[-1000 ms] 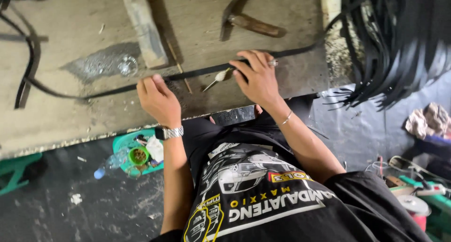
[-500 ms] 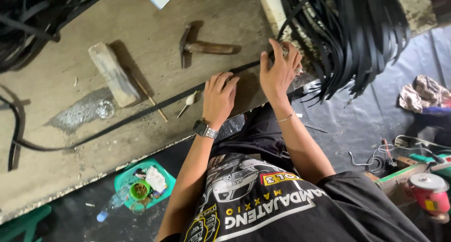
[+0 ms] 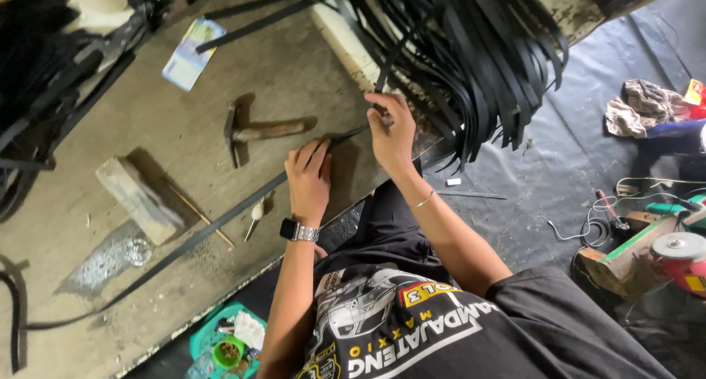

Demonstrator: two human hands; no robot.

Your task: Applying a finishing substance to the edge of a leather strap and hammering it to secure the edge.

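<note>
Left hand (image 3: 309, 179) presses black strip (image 3: 220, 223); right hand (image 3: 391, 132) pinches strip end.

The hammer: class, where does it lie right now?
In the head view the hammer lies on the workbench, just beyond the left hand, between the wooden block and the black strips.

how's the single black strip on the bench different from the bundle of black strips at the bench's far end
The single black strip lies flat and nearly straight along the workbench; the bundle of black strips droops in curves over its end. The single strip is under the left hand and pinched by the right hand; no hand holds the bundle. Both look like the same thin black material.
</note>
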